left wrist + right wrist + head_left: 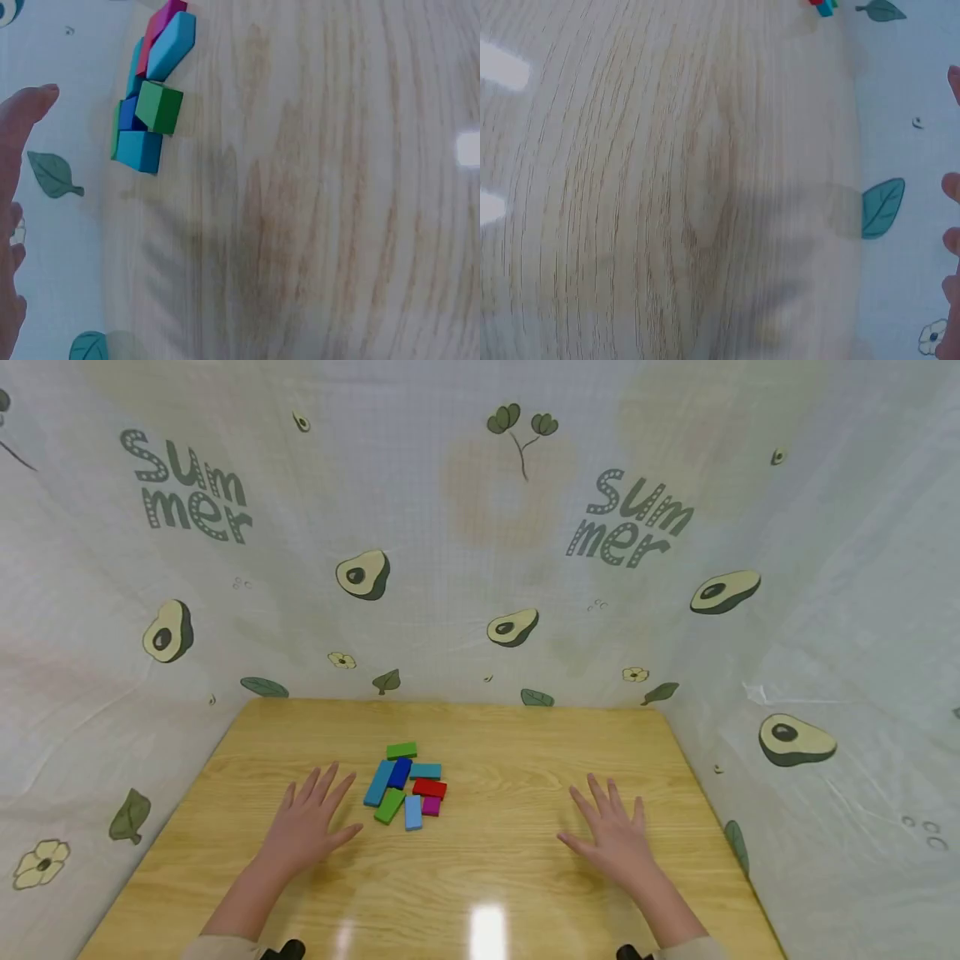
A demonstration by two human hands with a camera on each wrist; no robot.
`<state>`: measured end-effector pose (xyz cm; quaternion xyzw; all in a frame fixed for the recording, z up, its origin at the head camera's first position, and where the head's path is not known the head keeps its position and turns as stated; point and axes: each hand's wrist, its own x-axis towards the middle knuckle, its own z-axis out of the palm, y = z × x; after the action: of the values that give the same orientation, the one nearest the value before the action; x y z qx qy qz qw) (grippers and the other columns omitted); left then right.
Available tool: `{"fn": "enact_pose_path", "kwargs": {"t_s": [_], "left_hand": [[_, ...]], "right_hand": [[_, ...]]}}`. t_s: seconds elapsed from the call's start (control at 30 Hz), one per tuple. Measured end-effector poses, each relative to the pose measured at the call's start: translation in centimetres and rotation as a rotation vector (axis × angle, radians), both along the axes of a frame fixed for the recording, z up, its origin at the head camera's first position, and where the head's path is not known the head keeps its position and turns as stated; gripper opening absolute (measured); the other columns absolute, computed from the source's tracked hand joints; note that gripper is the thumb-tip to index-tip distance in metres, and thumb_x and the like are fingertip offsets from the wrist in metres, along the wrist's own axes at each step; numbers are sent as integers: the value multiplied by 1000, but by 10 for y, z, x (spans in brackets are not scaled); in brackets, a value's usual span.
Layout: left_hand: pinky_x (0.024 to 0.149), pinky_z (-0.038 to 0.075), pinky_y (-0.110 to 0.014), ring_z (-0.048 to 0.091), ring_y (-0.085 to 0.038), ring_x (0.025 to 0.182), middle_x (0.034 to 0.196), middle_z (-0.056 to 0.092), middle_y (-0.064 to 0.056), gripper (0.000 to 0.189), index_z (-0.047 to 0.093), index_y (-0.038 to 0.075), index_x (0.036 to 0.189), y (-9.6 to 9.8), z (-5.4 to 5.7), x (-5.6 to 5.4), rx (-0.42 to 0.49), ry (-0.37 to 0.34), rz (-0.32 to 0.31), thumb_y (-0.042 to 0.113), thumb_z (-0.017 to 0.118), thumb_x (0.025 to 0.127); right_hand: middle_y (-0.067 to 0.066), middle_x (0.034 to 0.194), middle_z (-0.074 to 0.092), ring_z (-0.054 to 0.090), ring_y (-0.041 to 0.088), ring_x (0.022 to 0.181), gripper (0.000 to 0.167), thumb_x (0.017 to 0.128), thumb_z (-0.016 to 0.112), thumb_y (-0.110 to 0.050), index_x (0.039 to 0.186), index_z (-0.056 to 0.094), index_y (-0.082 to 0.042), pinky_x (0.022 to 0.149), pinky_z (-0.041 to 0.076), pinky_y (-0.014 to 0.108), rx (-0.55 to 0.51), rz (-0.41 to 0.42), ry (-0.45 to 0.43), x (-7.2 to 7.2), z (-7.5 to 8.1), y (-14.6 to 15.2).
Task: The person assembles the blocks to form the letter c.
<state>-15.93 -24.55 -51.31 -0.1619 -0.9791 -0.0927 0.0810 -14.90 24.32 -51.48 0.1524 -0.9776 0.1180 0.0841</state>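
My left hand (306, 827) is held over the wooden table with its fingers spread, holding nothing. Just to its right lies a loose cluster of coloured blocks: a long blue block (379, 783), a dark blue block (401, 772), a teal block (426, 771), a red block (430, 788), a magenta block (431, 806), a light blue block (413, 812) and two green blocks, one in front (390, 806) and one at the back (402, 750). Far to the right of them, my right hand (617, 839) also has spread fingers and grips nothing. Each wrist view shows only part of its hand at the edge.
The wooden table (510, 860) has a glossy surface with bright reflections near the front. A pale cloth (450, 485) printed with avocados, leaves and lettering stands behind it and along both sides.
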Motion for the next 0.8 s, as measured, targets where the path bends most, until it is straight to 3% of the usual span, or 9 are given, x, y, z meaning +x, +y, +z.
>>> {"fn": "enact_pose_path", "kwargs": {"t_s": [0.17, 0.4, 0.6, 0.8], "left_hand": [[107, 13, -70, 19, -46, 141, 157, 22, -20, 88, 36, 12, 151, 3, 0, -6, 6, -19, -14, 53, 72, 83], [103, 19, -73, 28, -49, 136, 153, 28, -24, 93, 38, 7, 149, 5, -2, -22, 38, 10, -48, 48, 79, 77], [104, 18, -72, 30, -49, 135, 152, 31, -25, 93, 37, 7, 149, 6, -7, -37, 97, -54, -28, 45, 81, 77], [103, 26, -69, 36, -48, 131, 147, 38, -25, 91, 39, 7, 148, 9, -17, -52, 122, -87, -35, 41, 83, 75]], "right_hand": [[19, 157, 23, 13, 46, 143, 79, 88, 61, -59, 151, 39, -15, 100, 4, 78, -66, 20, -44, -4, 1, -13], [18, 159, 19, 10, 45, 144, 81, 89, 62, -56, 152, 36, -13, 102, 3, 77, -188, 49, -100, -11, -1, -29], [15, 161, 13, 5, 41, 145, 82, 90, 61, -54, 154, 30, -12, 104, 2, 74, -334, 85, -183, -15, -7, -44], [14, 161, 13, 6, 39, 146, 81, 91, 63, -50, 155, 28, -14, 106, 7, 72, -429, 116, -237, -15, -15, -56]]}}
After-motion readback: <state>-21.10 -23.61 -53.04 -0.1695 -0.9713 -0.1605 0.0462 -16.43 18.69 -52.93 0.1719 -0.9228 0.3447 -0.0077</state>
